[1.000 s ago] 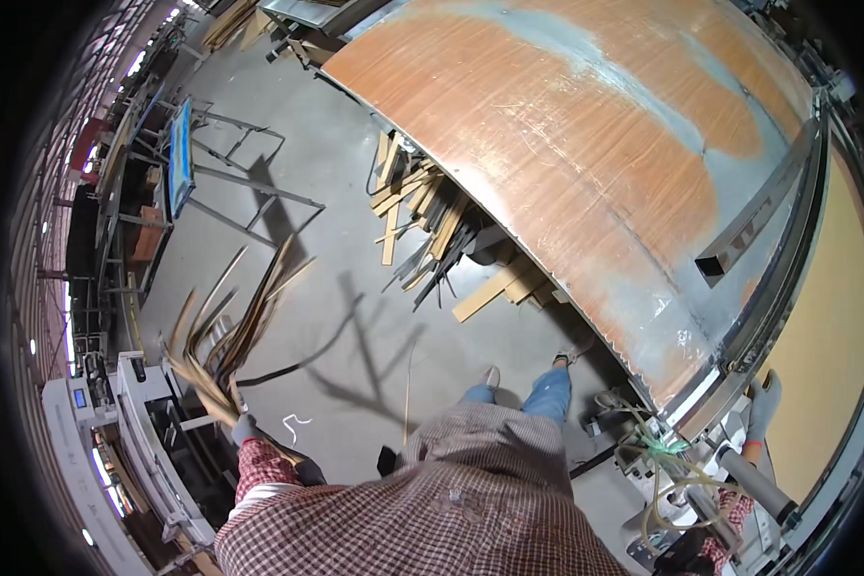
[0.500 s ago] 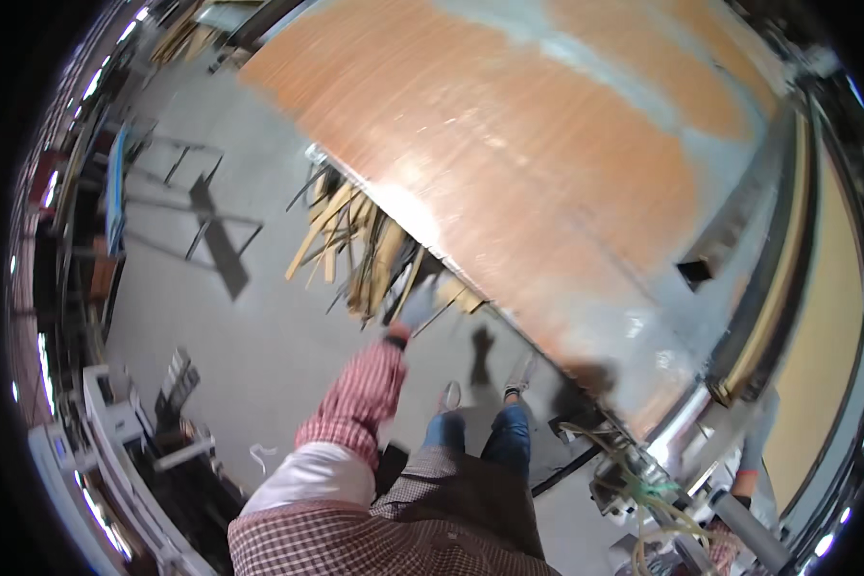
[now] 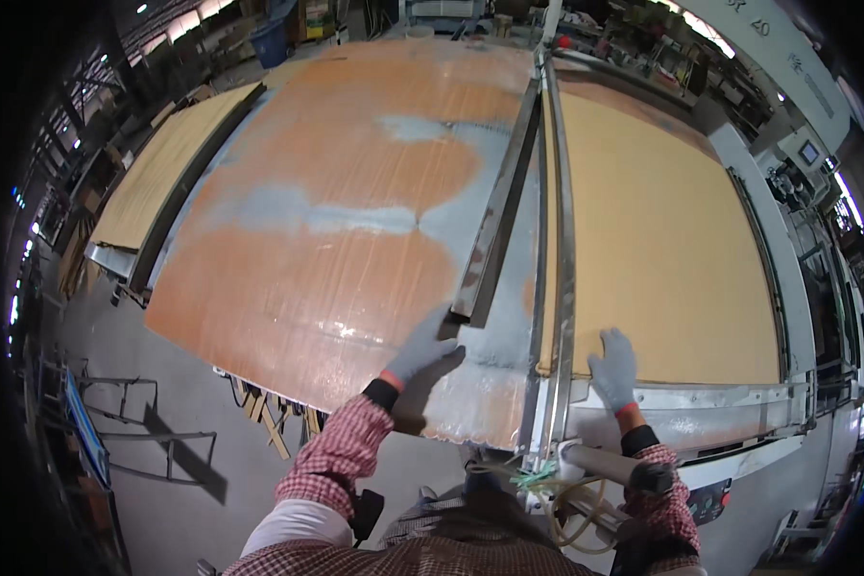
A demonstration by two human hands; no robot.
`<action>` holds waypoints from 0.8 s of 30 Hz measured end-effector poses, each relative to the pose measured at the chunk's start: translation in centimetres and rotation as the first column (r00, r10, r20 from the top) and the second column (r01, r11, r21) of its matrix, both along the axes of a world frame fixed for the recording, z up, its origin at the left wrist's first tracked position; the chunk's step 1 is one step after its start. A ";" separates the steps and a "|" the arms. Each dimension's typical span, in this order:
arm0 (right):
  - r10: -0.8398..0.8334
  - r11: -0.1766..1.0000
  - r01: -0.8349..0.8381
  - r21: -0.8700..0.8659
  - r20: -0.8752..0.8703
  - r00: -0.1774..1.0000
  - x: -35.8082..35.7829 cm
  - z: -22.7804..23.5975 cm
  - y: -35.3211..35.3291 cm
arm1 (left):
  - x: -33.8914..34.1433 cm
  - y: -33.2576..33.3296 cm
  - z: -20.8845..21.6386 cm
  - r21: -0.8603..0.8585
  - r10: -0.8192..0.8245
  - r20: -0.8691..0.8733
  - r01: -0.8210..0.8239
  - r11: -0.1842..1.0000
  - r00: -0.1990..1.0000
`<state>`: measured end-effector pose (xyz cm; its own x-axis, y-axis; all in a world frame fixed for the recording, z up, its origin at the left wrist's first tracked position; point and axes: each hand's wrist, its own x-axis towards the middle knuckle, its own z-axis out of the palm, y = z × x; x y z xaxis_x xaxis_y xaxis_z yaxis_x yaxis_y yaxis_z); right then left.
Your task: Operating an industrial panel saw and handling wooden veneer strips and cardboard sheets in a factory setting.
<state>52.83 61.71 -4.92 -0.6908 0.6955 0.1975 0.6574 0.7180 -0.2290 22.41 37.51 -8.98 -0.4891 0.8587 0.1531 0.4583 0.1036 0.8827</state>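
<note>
The left hand [image 3: 424,348], in a gray glove, is right by the near end of a long metal bar [image 3: 497,216]. I can't tell if its fingers hold the bar. The bar lies on the big orange table [image 3: 355,278], left of a long metal rail [image 3: 561,192]. The right hand [image 3: 612,370] has its fingers spread, gripping nothing, at the near edge of the yellow board [image 3: 662,240]. A weak hold could let the bar slip and scratch the table. Fingers pushed between bar and rail could get pinched.
</note>
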 end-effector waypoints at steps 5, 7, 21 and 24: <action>-0.029 1.000 0.028 0.002 0.006 1.000 -1.0 -0.4 -0.6 | -3.1 7.0 -1.6 -0.011 0.043 0.075 -0.042 0.999 0.996; -0.050 0.999 0.049 0.013 0.043 0.998 -0.3 -0.6 -0.3 | -2.2 8.2 -0.9 0.012 -0.044 0.013 0.044 0.999 0.999; 0.034 0.998 -0.033 0.047 -0.021 0.999 -1.3 -1.3 0.8 | 8.9 9.0 0.4 0.100 -0.177 -0.031 0.179 0.979 0.984; -0.082 0.936 -0.086 -0.341 -0.451 0.889 0.1 2.2 1.2 | 7.5 6.0 3.6 -0.335 -0.334 -0.093 0.286 0.898 0.938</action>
